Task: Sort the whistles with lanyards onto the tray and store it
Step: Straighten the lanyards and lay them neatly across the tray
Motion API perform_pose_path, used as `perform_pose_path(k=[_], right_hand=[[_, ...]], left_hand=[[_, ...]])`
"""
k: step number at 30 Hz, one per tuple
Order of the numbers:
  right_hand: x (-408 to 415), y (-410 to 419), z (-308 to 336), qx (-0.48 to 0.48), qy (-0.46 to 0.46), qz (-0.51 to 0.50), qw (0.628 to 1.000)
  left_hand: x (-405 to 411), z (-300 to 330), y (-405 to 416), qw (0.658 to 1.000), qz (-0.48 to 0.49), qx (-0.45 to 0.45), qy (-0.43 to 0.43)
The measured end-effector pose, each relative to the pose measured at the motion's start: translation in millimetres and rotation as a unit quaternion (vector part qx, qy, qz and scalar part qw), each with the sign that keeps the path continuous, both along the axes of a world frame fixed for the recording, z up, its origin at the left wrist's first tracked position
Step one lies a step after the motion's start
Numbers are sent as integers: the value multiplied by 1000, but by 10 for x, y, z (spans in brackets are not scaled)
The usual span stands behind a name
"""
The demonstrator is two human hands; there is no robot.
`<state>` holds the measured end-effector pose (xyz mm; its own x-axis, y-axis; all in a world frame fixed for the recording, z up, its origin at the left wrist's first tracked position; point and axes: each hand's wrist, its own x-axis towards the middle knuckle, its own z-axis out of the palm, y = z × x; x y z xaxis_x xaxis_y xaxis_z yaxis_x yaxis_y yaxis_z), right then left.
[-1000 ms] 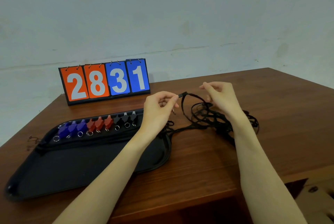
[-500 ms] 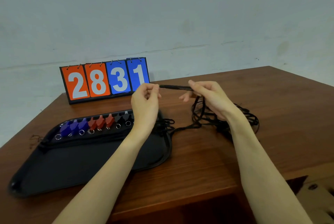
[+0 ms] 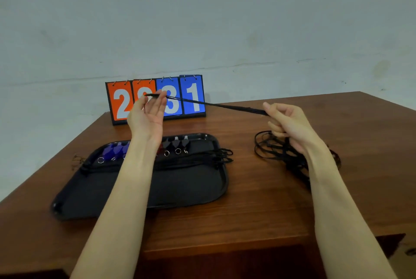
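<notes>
Wooden table [image 3: 258,206], tray [image 3: 186,191], scoreboard [image 3: 191,98], lanyards [image 3: 274,150]

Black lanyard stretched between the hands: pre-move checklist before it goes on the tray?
1. Left hand grip on the black lanyard end: ok, pinched.
2. Right hand grip: ok, fingers curled round it.
3. Lanyard taut and untangled between the hands: ok.
4. Free of the tangled black lanyard pile: cannot tell, hand hides it.
5. Room on the black plastic tray: ok, near half bare.
6. Whistle attached: cannot tell.

Flip scoreboard [image 3: 155,98] upright on wooden table [image 3: 258,200].
</notes>
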<state>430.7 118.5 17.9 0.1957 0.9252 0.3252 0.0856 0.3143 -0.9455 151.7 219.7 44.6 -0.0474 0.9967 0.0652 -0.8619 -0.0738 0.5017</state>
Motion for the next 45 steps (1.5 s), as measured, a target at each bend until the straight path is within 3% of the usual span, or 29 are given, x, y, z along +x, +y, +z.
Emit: perform_pose_path(k=[4,9,14,18,22,27,29,33,39,41,45], right_hand=[[-99,68,-38,-38,-70,36,996],[-231,116,-46,-38,-93,58,993],[-374,150,-93,-30,-134,78,987],[-519,175,-144,-49,-188,118,974],[-640,204,-207,-42,-268,122,955],[-763,251,-332,9,-399,68,914],[-801,267,-387,16,-450,44,892],[-880,263,-432,21,-517,28,855],[-909,296,-474,28,-558,1,830],[-923,311,-497,30,-558,-6,829],[-919,334,-527,38,-543,-25,838]], left_hand=[[-194,20,44,995,89,-1,53],[-625,-12,37,976,170,-30,137],[-1213,-189,-39,935,224,-55,269],[-1601,-413,-115,859,215,-129,447],[-1847,-607,-141,772,216,-110,588],[-1964,-696,-104,632,238,-66,735],[-1966,-722,-88,603,243,-70,757],[-1984,-781,-35,579,240,-85,775],[-1967,-798,7,542,237,-67,803],[-1941,-788,-5,510,236,-57,825],[-1882,-763,-45,397,280,-32,873]])
